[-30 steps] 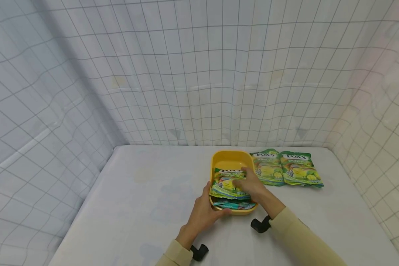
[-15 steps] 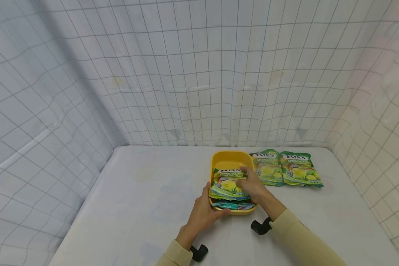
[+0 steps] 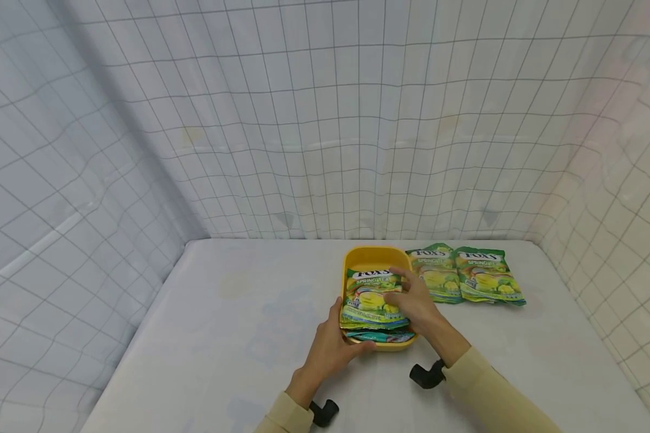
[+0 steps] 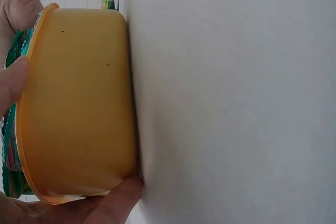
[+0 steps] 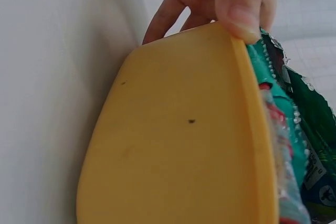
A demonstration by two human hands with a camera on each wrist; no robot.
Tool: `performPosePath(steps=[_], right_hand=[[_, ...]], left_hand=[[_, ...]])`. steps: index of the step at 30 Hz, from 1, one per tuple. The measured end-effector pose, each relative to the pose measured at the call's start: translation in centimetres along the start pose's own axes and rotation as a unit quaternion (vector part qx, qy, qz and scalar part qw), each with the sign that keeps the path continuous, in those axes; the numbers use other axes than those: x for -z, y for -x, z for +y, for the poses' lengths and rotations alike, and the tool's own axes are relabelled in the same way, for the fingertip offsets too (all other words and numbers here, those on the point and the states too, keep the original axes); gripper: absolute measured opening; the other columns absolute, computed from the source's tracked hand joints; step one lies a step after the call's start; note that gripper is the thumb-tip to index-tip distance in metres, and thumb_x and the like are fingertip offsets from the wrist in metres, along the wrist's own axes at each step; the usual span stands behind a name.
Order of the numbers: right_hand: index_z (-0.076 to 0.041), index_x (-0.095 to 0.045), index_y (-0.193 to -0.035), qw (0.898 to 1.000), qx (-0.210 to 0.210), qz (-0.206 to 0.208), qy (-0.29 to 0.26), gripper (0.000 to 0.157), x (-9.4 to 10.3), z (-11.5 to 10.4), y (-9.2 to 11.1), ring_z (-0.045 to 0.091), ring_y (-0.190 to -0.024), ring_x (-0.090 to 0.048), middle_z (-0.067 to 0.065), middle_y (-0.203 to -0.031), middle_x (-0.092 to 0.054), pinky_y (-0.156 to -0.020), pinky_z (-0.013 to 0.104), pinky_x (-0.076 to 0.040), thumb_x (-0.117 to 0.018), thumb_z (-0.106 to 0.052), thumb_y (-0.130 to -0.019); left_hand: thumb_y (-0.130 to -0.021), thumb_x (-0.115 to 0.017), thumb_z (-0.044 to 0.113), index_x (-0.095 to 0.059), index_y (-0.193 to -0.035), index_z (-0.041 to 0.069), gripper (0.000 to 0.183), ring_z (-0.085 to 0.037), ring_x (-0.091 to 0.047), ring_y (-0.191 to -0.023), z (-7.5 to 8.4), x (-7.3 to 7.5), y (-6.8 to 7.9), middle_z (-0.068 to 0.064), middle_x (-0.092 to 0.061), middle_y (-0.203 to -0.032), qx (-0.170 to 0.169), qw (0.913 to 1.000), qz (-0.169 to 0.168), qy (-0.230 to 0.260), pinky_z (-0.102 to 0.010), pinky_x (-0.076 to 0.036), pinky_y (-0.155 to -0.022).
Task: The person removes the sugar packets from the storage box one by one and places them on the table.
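The yellow, round-cornered plastic tub [image 3: 377, 258] sits flat on the white tabletop [image 3: 249, 349], and I can see the person's left hand [image 3: 328, 347] wrapped round its near left corner: thumb over the rim, fingers along the outer side wall. I take that grip as a brace, there to stop a light tub from sliding while the other side works.

The right hand [image 3: 414, 304] reaches over the right rim and holds the green, printed foil candy packet [image 3: 367, 302] by its right side, thumb on the printed face and a finger at the upper edge; I cannot tell how the hidden fingers lie. That packet is in the near part of the tub, face up, above a teal foil packet [image 3: 376, 336] whose front edge peeks out. Both wrist views show foil rising past the rim, so I judge the contents below prop it up.

The tub's far end shows bare plastic. Just beside its right side, a left-hand green packet [image 3: 436, 279] and a right-hand green packet [image 3: 490, 279] lie flat, edges meeting, presumably kept within easy reach of the right arm.
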State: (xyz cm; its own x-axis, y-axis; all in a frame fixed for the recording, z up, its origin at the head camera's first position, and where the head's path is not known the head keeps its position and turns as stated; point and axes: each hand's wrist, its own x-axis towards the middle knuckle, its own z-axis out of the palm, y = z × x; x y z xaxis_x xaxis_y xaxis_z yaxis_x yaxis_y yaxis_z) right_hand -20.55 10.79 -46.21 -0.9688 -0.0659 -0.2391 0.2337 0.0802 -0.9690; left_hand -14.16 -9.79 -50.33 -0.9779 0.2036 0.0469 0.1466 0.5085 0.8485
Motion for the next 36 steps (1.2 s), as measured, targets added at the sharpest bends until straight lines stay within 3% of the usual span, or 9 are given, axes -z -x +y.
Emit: performPosePath(steps=[10,19,24,30,36], right_hand=[[-0.016,-0.043,-0.153,1.0,-0.006,0.0,-0.018,0.068,0.7,-0.6,0.6,0.034,-0.109,-0.064,0.024,-0.139,-0.051,-0.084,0.04,-0.058,-0.068,0.005,-0.094],[-0.015,-0.037,-0.157,0.999,-0.002,-0.02,-0.04,0.07,2.1,-0.8,1.2,0.036,-0.113,-0.063,0.025,-0.15,-0.043,-0.087,0.043,-0.058,-0.065,0.005,-0.096],[-0.014,-0.034,-0.159,0.998,0.0,-0.023,-0.051,0.071,3.0,-1.1,1.7,0.037,-0.116,-0.061,0.026,-0.159,-0.031,-0.087,0.043,-0.058,-0.063,0.005,-0.098],[-0.015,-0.036,-0.159,0.999,-0.001,-0.006,-0.039,0.072,4.1,-1.1,2.0,0.036,-0.113,-0.062,0.026,-0.16,-0.028,-0.084,0.042,-0.058,-0.064,0.005,-0.097],[-0.016,-0.034,-0.16,0.999,0.003,-0.016,-0.032,0.072,5.3,-0.8,2.4,0.031,-0.108,-0.065,0.027,-0.159,-0.03,-0.083,0.041,-0.059,-0.064,0.003,-0.097]], left_hand=[[-0.079,-0.084,0.056,-0.014,-0.161,0.0,0.122,-0.025,-0.056,-0.128,0.0,0.1,0.0,-0.016,-0.053,-0.147,0.005,0.9999,-0.004,0.012,-0.046,-0.046,-0.105],[-0.079,-0.086,0.052,-0.015,-0.161,-0.001,0.12,-0.028,-0.056,-0.129,0.0,0.1,0.0,-0.016,-0.056,-0.143,-0.003,0.9999,0.001,0.011,-0.049,-0.044,-0.107],[-0.079,-0.088,0.047,-0.016,-0.16,-0.002,0.12,-0.027,-0.058,-0.125,0.0,0.1,-0.2,-0.015,-0.06,-0.138,0.001,0.9999,0.003,0.013,-0.049,-0.044,-0.106],[-0.079,-0.089,0.045,-0.017,-0.16,-0.002,0.118,-0.026,-0.06,-0.122,-0.1,0.0,-0.2,-0.016,-0.06,-0.137,-0.001,0.9999,0.006,0.014,-0.049,-0.045,-0.105],[-0.079,-0.089,0.043,-0.017,-0.161,0.0,0.117,-0.022,-0.063,-0.116,-0.1,0.0,-0.2,-0.011,-0.064,-0.131,-0.004,0.9999,0.005,0.015,-0.047,-0.047,-0.103]])
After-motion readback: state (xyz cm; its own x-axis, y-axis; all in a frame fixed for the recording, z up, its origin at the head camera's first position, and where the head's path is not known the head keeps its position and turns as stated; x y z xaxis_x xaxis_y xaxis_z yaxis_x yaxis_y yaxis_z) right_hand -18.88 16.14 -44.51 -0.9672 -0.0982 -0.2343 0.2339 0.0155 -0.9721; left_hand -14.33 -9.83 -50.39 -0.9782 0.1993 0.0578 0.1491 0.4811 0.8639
